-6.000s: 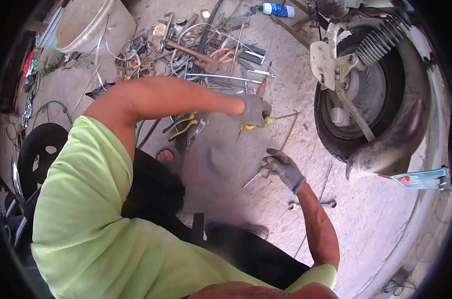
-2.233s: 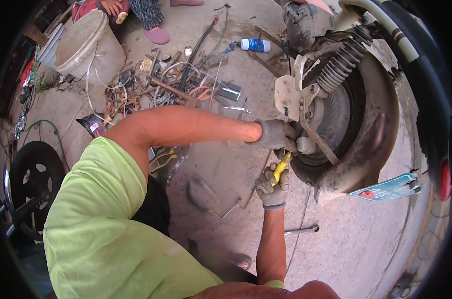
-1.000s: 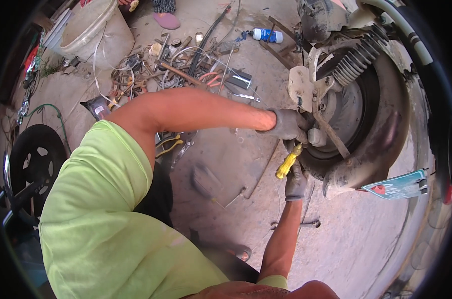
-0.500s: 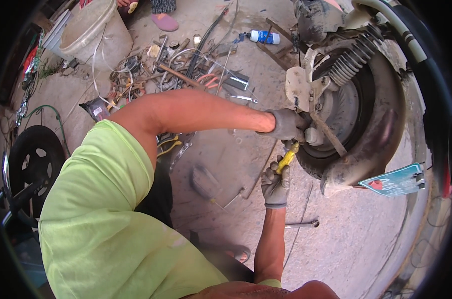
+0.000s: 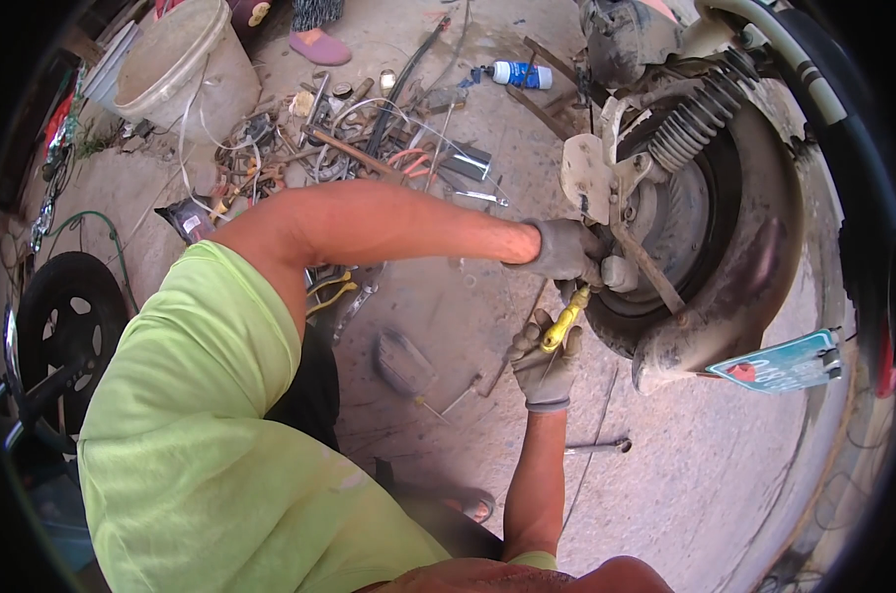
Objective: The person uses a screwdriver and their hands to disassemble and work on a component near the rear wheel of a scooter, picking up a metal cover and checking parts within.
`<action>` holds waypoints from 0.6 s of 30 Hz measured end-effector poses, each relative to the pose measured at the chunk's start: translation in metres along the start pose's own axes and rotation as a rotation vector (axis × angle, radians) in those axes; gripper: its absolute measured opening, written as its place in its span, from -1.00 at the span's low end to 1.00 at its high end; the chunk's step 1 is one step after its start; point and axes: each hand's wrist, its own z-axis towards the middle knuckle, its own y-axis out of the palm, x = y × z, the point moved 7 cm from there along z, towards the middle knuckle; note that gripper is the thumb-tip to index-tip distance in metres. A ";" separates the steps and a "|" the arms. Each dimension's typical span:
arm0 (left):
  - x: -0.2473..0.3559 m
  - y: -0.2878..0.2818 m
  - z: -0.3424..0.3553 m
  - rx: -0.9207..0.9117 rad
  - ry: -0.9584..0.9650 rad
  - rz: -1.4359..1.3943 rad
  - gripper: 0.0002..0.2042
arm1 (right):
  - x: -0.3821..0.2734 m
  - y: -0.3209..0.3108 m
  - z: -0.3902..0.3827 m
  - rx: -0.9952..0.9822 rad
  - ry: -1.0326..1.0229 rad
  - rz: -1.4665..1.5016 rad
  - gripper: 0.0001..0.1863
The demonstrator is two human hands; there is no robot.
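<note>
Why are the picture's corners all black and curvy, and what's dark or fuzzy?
Head view: the fisheye lens gives a dark, rounded rim and bends straight edges near it; head view: the concrete floor looks pale at right, while the tyre there looks dark; head view: the yellow handle's colour is clear, but its fine details look soft.

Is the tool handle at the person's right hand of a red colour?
No, the handle in front of the gloved right hand is plainly yellow.
</note>
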 end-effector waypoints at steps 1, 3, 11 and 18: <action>-0.001 -0.001 0.000 0.002 -0.002 0.000 -0.71 | -0.009 -0.003 0.001 0.111 -0.033 -0.103 -0.24; -0.006 -0.002 0.000 -0.016 -0.008 0.058 -0.68 | -0.034 -0.028 0.008 0.161 -0.196 -0.362 -0.26; -0.039 0.009 -0.021 -0.239 -0.098 0.313 -0.64 | -0.103 -0.034 0.009 0.429 -0.677 -1.092 -0.56; -0.072 0.018 -0.042 -0.303 -0.198 0.218 -0.60 | -0.156 0.024 -0.140 0.463 -1.039 -0.920 -0.59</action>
